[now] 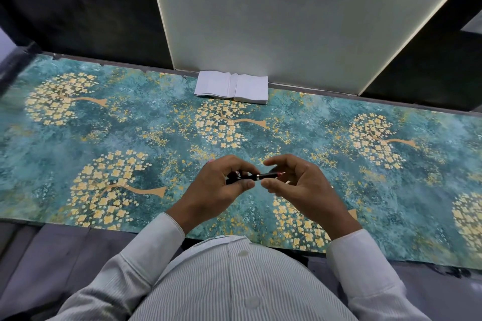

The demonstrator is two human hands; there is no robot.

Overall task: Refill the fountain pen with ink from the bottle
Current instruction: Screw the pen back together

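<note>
1. The fountain pen was held level above the teal floral table cover, between both hands.
2. The left hand pinched one end, thumb and fingers curled round it.
3. The right hand sat loosely curled around the other end; actual contact couldn't be told.
4. Probably light, stiff and slick, so better gripped near the metal ring. No ink bottle in sight.
</note>
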